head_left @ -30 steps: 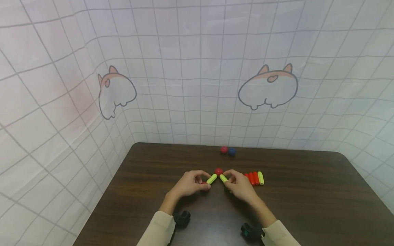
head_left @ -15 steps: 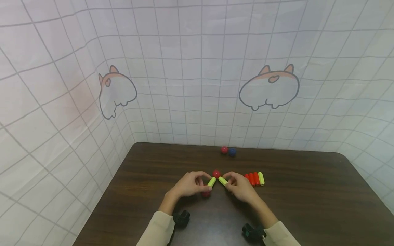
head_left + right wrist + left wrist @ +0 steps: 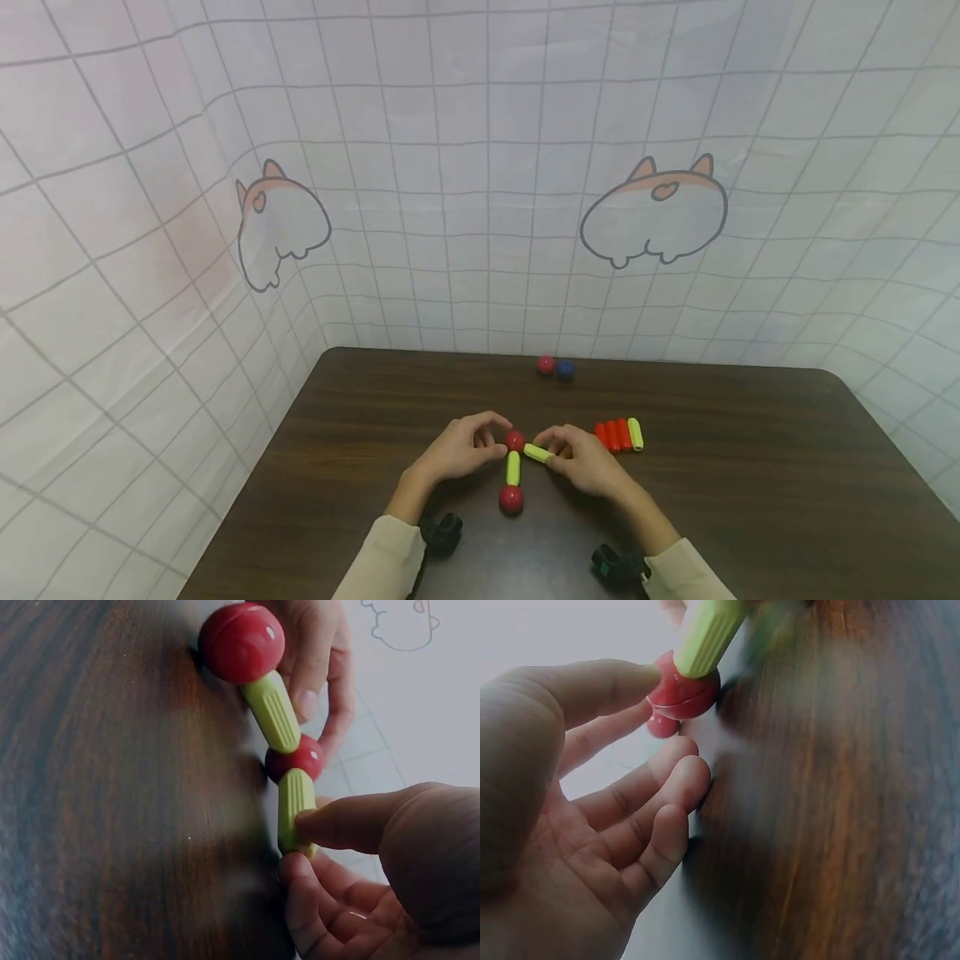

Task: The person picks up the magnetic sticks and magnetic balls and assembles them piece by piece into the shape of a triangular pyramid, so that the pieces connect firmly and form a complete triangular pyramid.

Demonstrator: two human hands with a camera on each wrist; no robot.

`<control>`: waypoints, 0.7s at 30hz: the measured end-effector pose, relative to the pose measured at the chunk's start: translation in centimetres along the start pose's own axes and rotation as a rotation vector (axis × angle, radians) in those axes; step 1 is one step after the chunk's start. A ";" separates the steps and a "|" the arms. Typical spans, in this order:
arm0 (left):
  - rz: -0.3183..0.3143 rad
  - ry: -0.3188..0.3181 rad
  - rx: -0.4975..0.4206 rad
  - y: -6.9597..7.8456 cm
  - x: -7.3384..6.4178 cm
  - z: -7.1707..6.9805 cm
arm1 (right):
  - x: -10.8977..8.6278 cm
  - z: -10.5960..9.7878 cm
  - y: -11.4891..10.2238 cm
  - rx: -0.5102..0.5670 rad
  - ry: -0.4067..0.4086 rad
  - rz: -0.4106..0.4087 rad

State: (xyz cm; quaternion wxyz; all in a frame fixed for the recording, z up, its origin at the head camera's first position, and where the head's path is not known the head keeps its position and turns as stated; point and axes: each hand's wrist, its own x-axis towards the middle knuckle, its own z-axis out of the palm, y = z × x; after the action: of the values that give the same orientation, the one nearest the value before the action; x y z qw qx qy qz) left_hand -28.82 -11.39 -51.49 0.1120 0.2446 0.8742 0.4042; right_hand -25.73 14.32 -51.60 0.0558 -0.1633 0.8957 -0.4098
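My left hand (image 3: 463,447) holds a red ball (image 3: 514,441) between thumb and index finger, its other fingers loosely bent. From that ball a yellow-green magnetic stick (image 3: 513,468) runs toward me to a second red ball (image 3: 512,499), all lying on the table. My right hand (image 3: 587,460) pinches another yellow-green stick (image 3: 297,806) between thumb and fingers. In the right wrist view its far end meets the held red ball (image 3: 297,757), and the two sticks form an angle there.
Several red sticks (image 3: 612,436) and one yellow-green stick (image 3: 636,434) lie side by side right of my right hand. A red ball (image 3: 546,365) and a blue ball (image 3: 566,370) sit near the dark wooden table's (image 3: 390,392) back edge. A gridded curtain (image 3: 465,208) stands behind.
The joined balls and stick have turned to point toward me, the far ball shifting left and nearer. My left hand has moved from the near ball and stick to the far ball. The right-hand stick followed.
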 end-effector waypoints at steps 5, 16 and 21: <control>-0.008 -0.016 -0.008 0.0 0.0 0.0 | 0.0 -0.1 0.0 -0.011 -0.036 -0.034; 0.018 -0.058 -0.029 0.0 0.0 0.0 | 0.1 -0.2 -0.2 -0.033 -0.053 -0.055; 0.024 -0.053 -0.018 0.0 0.0 -0.1 | 0.1 -0.2 -0.1 -0.024 -0.053 -0.063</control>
State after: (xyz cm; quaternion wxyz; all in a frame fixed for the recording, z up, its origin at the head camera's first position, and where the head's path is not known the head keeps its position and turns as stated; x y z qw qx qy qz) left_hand -28.89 -11.42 -51.46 0.1323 0.2647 0.8643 0.4068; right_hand -25.80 14.36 -51.39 0.0646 -0.2031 0.8932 -0.3959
